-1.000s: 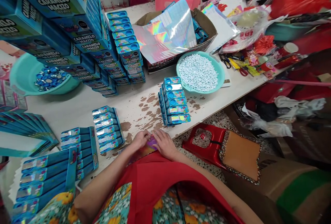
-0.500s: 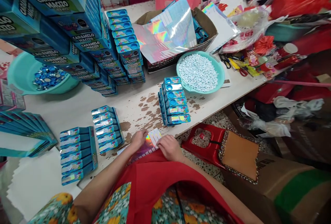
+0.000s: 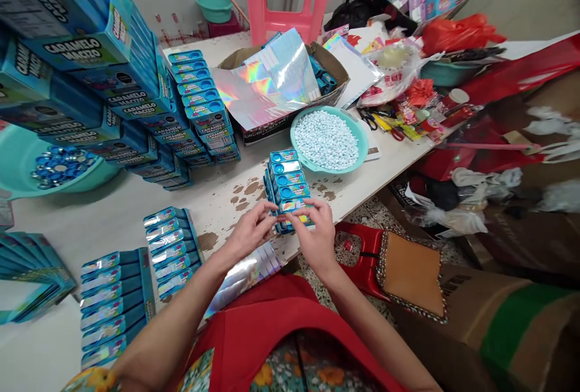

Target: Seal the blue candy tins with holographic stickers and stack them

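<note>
Where the teal bowl (image 3: 361, 138) of white pieces stands, the near edge of the white table (image 3: 217, 189) passes just in front, running up to the right and down to the left towards the red apron (image 3: 263, 331); red seat (image 3: 374, 274) with tan panel (image 3: 410, 271), below that edge, in front of the bowl and to its right; cardboard carton (image 3: 267, 129) with iridescent sheets (image 3: 272, 78) across it, just behind the bowl and to its left; stacked blue cartons (image 3: 99, 51), farther left, well apart from it; two rows of blue boxes (image 3: 174, 253), left of the bowl and nearer the person; open room for moving, a brown-stained strip of tabletop between those rows and the bowl.

Blue box set (image 3: 289, 179), one, just in front of the bowl and to its left, directly under the fingertips; left hand (image 3: 254, 229) and right hand (image 3: 317, 235), farther in front of the bowl, at the set's near end, fingers bent, tips close together; whether either pinches anything, cannot tell; silvery sheet (image 3: 247, 274), nearer the person than the set, just below the left hand.
</note>
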{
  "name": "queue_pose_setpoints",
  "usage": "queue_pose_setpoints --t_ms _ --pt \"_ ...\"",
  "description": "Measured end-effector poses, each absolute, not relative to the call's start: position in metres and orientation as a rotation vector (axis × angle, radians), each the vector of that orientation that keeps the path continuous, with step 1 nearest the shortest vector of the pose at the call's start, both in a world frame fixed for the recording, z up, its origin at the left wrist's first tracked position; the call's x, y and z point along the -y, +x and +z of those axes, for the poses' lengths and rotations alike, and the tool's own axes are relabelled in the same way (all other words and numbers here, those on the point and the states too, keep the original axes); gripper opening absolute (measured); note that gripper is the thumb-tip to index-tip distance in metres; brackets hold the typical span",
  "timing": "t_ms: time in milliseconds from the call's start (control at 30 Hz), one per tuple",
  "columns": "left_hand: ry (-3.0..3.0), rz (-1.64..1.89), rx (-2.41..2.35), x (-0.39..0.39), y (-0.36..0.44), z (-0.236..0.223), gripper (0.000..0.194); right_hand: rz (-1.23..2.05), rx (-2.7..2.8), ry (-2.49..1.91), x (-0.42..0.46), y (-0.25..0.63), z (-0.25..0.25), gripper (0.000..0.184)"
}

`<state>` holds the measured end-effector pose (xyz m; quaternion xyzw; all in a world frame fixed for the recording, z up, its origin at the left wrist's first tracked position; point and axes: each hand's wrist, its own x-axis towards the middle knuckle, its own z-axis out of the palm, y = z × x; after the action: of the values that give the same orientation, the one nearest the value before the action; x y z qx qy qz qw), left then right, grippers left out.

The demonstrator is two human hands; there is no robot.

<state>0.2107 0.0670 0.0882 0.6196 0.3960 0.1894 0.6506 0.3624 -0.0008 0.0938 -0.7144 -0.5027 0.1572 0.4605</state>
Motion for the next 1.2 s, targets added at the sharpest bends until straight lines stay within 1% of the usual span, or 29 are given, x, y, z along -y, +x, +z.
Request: queue_pose_setpoints --t_ms 133,233,367,467,533,600,667,733,767,833,900,967,1033,1067,1133,1200 --pt "1.545 0.494 -0.873 -0.109 0.229 0.078 0.014 0.358 1.096 -1.86 -0.036 0.381 0.075 0.009" --pt "1.55 0.496 -0.872 -0.126 0.24 0.063 0.01 0.375 1.05 -1.947 -0.055 0.39 0.062 0.008" --pt "1.523 0.524 -0.919 -0.122 0.248 0.038 0.011 0.433 1.042 -1.982 -0.063 0.395 0.056 0.009" --pt "1.623 0.499 -1.122 -0.107 0.253 0.023 0.011 0.474 1.042 -2.002 -0.062 0.398 0.055 0.021" --pt "1.744 0.422 -1.257 -0.099 0.256 0.02 0.013 0.482 1.077 -2.019 -0.063 0.401 0.054 0.022" --pt "1.868 0.285 -1.339 -0.096 0.255 0.021 0.016 0.46 1.116 -2.03 -0.066 0.406 0.052 0.016" --pt "1.947 0.146 -1.378 -0.095 0.246 0.021 0.023 0.491 1.095 -2.001 -0.067 0.41 0.054 0.012" --pt "1.951 0.064 -1.405 -0.091 0.227 0.016 0.033 0.508 1.034 -1.932 -0.062 0.412 0.06 0.015" --pt "1.934 0.029 -1.411 -0.086 0.214 0.01 0.037 0.464 1.015 -1.893 -0.055 0.41 0.065 0.017" --pt "1.878 -0.108 -1.401 -0.07 0.185 -0.006 0.041 0.264 1.033 -1.803 -0.033 0.401 0.076 0.023" --pt "1.812 -0.332 -1.361 -0.048 0.159 -0.024 0.035 0.108 1.159 -1.67 -0.003 0.384 0.08 0.027" --pt "1.782 -0.456 -1.356 -0.027 0.141 -0.039 0.023 0.217 1.455 -1.46 0.026 0.361 0.071 0.028" --pt "1.77 -0.445 -1.372 -0.012 0.132 -0.047 0.012 0.47 1.731 -1.327 0.046 0.337 0.048 0.025" --pt "1.753 -0.414 -1.371 -0.007 0.13 -0.049 0.01 0.57 1.786 -1.352 0.052 0.326 0.033 0.024" --pt "1.698 -0.349 -1.335 -0.004 0.129 -0.049 0.012 0.698 1.862 -1.493 0.057 0.309 0.001 0.025" --pt "1.667 -0.284 -1.296 -0.005 0.128 -0.048 0.014 0.756 2.004 -1.606 0.057 0.299 -0.027 0.032"
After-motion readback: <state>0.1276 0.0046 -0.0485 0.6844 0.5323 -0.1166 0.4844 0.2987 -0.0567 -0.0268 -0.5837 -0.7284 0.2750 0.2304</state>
